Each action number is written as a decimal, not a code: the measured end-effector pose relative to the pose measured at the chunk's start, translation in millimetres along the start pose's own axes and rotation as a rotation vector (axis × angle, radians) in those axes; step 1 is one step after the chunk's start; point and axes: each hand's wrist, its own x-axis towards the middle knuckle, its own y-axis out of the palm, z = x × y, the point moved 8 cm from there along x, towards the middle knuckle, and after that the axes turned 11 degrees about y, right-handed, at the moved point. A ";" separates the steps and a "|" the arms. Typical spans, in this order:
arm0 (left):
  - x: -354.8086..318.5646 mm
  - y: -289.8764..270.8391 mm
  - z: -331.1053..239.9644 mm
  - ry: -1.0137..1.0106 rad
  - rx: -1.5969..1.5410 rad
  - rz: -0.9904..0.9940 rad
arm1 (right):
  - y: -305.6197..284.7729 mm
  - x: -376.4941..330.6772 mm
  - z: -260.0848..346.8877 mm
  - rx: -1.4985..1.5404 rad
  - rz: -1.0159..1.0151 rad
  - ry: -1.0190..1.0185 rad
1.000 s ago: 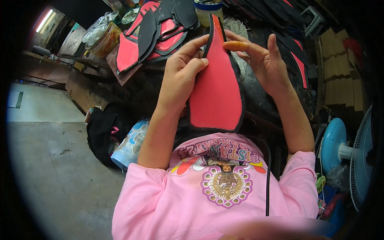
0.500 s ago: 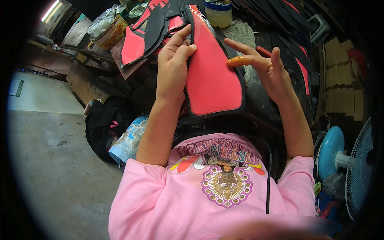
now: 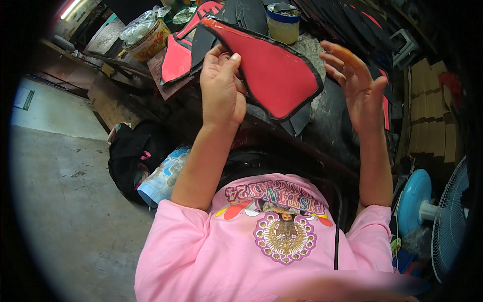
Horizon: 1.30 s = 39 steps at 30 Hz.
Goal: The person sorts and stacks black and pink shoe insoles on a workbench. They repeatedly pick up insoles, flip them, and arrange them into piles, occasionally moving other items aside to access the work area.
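Left hand (image 3: 220,85) grips red piece (image 3: 271,70).
Right hand (image 3: 354,83) open, fingers spread, just beside piece's edge; jar (image 3: 283,22) on worktop (image 3: 322,100) behind.

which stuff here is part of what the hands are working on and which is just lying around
In hand: red piece with black edging, gripped by the left hand; right hand open beside it.

Lying about: glue jar, black bag, blue fan, cardboard stacks.

The person wore a pink short-sleeved T-shirt (image 3: 241,251). A round purple-and-gold emblem (image 3: 285,236) sat on its chest. Both forearms were bare.
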 end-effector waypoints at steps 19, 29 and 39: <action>-19.9 39.1 8.4 -0.453 0.509 1.218 | -22.1 -2.5 8.8 -0.038 -0.019 0.091; -14.0 46.1 38.4 -0.514 0.562 0.860 | -37.2 3.1 16.2 -0.372 -0.280 -0.087; -32.0 41.9 26.1 -0.569 0.262 0.592 | -5.0 3.8 -29.2 -0.255 -0.132 0.125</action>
